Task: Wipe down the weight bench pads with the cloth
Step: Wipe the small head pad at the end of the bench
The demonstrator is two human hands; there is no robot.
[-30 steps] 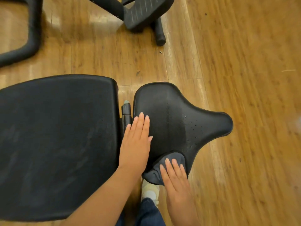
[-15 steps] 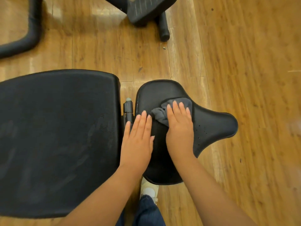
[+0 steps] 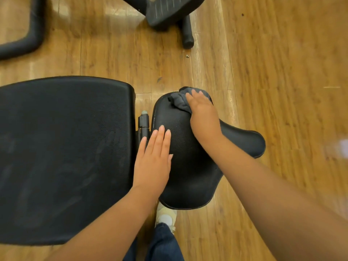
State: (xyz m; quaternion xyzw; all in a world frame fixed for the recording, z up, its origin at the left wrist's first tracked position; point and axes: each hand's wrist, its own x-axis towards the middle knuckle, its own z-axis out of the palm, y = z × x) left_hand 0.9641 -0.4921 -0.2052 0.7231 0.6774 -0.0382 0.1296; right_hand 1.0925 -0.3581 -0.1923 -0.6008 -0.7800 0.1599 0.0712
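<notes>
A: Start at nine o'clock. What fills that side?

B: The large black back pad (image 3: pixel 64 159), broad and flat, with faint smear marks on its textured surface. At eleven o'clock, above it, a curved black tube (image 3: pixel 32 31) of some other equipment lies on the wooden floor (image 3: pixel 273 72).

A: And between the pads?

B: A black hinge bracket (image 3: pixel 144 125) with a small grey cap on top sits in the gap between the back pad and the seat pad (image 3: pixel 188 166).

A: The left hand?

B: The left hand (image 3: pixel 153 159) lies flat just left of centre, fingers straight and together. It spans the gap, palm on the seat pad's left edge. It grips nothing.

A: Where is the cloth?

B: The dark grey cloth (image 3: pixel 180 102) is bunched at the seat pad's far edge, about twelve o'clock, partly hanging past the rim. The right hand (image 3: pixel 204 117) presses down on it, fingers bent over the cloth at the pad's edge.

A: Further right?

B: The seat pad narrows to a rounded nose pointing to three o'clock. Above, at one o'clock, a ribbed black footplate (image 3: pixel 169 10) and a black bar (image 3: pixel 187 32) stand on the floor, with a small dark speck beside them.

A: At six o'clock?

B: A pale shoe (image 3: pixel 166 217) and a dark blue trouser leg (image 3: pixel 162 243) show below the seat pad.
</notes>
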